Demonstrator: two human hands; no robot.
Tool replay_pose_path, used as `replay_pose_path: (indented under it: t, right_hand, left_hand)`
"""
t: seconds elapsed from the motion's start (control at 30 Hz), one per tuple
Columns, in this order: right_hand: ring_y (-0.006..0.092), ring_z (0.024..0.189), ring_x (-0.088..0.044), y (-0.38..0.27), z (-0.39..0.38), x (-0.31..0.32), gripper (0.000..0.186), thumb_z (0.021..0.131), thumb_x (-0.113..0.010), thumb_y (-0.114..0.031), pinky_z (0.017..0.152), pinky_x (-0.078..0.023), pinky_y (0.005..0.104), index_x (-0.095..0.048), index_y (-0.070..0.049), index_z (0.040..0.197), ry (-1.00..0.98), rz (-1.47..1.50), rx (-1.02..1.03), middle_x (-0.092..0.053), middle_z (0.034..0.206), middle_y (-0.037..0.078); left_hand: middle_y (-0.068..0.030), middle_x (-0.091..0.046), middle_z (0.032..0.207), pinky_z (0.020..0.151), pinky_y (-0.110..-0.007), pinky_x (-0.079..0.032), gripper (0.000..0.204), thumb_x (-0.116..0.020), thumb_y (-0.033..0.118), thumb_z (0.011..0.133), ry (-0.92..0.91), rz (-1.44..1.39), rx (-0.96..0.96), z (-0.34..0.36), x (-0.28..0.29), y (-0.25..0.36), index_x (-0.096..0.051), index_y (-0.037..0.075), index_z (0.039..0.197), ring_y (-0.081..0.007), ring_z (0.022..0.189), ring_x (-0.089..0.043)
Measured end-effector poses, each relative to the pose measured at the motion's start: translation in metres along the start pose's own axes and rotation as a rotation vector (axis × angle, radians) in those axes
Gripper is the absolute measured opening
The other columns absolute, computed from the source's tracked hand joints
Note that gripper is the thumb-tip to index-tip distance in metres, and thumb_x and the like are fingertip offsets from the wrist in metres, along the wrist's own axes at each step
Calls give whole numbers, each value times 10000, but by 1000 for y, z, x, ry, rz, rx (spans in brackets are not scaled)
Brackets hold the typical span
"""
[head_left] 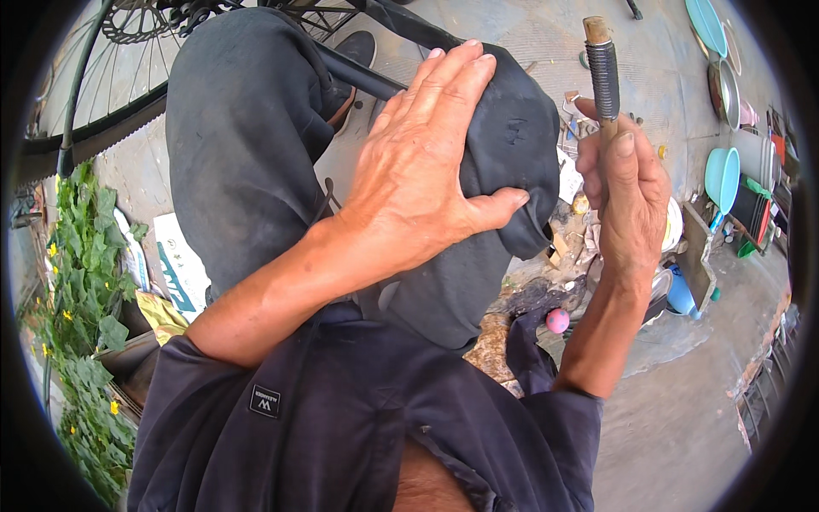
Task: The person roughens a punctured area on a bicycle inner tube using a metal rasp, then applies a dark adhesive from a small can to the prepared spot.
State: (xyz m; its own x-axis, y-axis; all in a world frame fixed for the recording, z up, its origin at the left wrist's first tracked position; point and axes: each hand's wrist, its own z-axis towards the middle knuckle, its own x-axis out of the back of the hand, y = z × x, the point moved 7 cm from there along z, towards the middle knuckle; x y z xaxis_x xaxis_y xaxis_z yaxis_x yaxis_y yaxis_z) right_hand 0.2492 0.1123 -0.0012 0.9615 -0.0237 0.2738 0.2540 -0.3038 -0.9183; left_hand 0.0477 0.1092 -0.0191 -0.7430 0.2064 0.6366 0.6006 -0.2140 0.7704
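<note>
My left hand [414, 175] lies flat over the knee of my dark trousers [516, 111], its fingers stretched out and the thumb apart. On the right, my right hand [631, 192] is raised and closed round a wooden handle [604, 77]. That handle stands upright, with a bare wood end at the top and a dark ribbed coil wrapped below it. Its lower end is hidden in the palm, so I cannot tell what it belongs to.
A bicycle wheel [119, 119] and dark bars are at the upper left. Leafy plants with yellow flowers [85, 256] line the left. At the right are turquoise basins [722, 175], a metal pan [723, 90] and a stone slab [698, 256]. A pink ball [557, 321] lies among scraps.
</note>
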Motion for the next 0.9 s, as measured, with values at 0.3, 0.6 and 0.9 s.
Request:
replay_pose_path:
  t: [0.3,0.6,0.9]
  right_hand:
    - [169,707,-581,-57,5,10,278,817,-807,-24,644,-458,295,-752,-3,1088,-145,-689,573,-589,768,68]
    - [197,739,-595,-83,15,-2,278,843,-766,-29,661,-477,310,-739,-3,1118,-271,-1039,808,-623,834,86]
    - [135,722,-589,-82,16,-4,225,884,-775,-62,648,-471,280,-750,0,1098,-201,-899,717,-646,817,54]
  left_hand:
    - [-162,-379,1610,1203,-433,-357,1032,-899,257,688,23,-43,1,-1,-1,-1,-371,61,1553,-336,1487,-382]
    - [-202,-386,1583,1195,-497,-335,1006,-869,349,736,12,-70,-30,1,-3,0,-361,13,1536,-402,1484,-356]
    - [-187,-380,1600,1217,-425,-337,1075,-903,274,686,19,-52,-17,0,-3,-2,-336,43,1568,-347,1482,-384]
